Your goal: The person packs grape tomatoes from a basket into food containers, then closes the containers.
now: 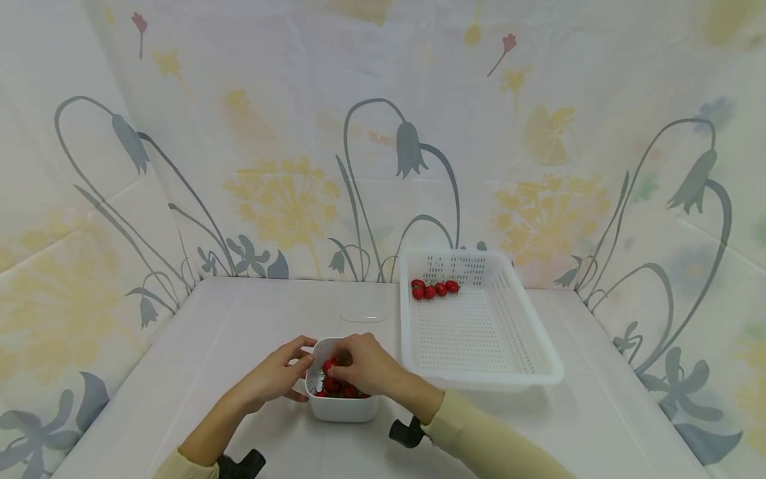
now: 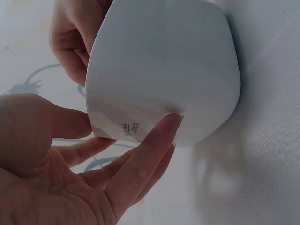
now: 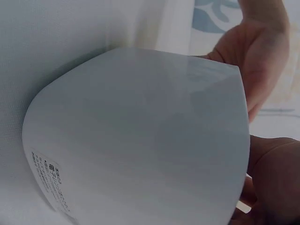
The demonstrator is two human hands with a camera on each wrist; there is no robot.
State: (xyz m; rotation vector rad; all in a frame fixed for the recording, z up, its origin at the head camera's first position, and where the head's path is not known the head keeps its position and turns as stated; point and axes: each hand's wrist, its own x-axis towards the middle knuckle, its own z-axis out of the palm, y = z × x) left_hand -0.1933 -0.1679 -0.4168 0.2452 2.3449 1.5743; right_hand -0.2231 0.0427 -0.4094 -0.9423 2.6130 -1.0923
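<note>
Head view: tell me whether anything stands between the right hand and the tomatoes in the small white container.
Nothing visible does: the right hand reaches through the open top of the white container to the tomatoes. The left hand is at the container's left side, clear of them.

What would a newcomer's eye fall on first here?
Probably the red fruits, some in the white container where the right hand reaches in, others in the far left corner of the basket. The left hand touches the container's side. Behind, large grey flowers mark the backdrop.
</note>
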